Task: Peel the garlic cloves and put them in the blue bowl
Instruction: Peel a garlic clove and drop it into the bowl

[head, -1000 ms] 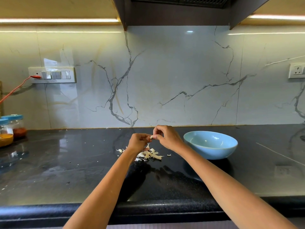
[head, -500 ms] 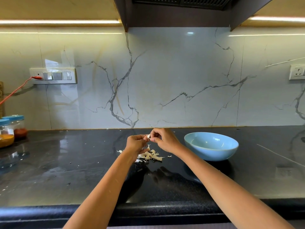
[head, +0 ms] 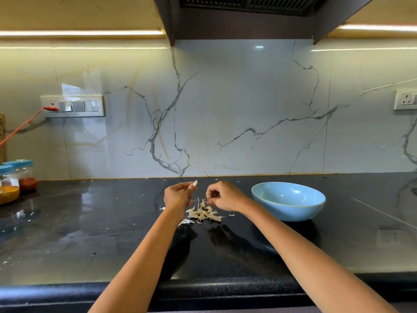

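Observation:
My left hand (head: 178, 195) pinches a small pale garlic clove (head: 195, 183) at its fingertips, held above the black counter. My right hand (head: 223, 196) is a short way to the right of it, fingers curled, pinching a thin strip of garlic skin (head: 204, 202) that hangs over the peel pile. A heap of papery garlic peels (head: 203, 213) lies on the counter under and between the hands. The blue bowl (head: 288, 201) stands on the counter just right of my right hand; no cloves show inside it.
Two spice jars with blue lids (head: 15, 179) stand at the far left by the wall. A red cable (head: 20, 126) runs to the switch plate (head: 72, 106). Small peel scraps dot the glossy counter (head: 101, 222). The counter's front edge runs below my forearms.
The hands were together working on the clove; now they have pulled apart, the left keeping the clove and the right drawing a strip of skin down toward the peel pile.

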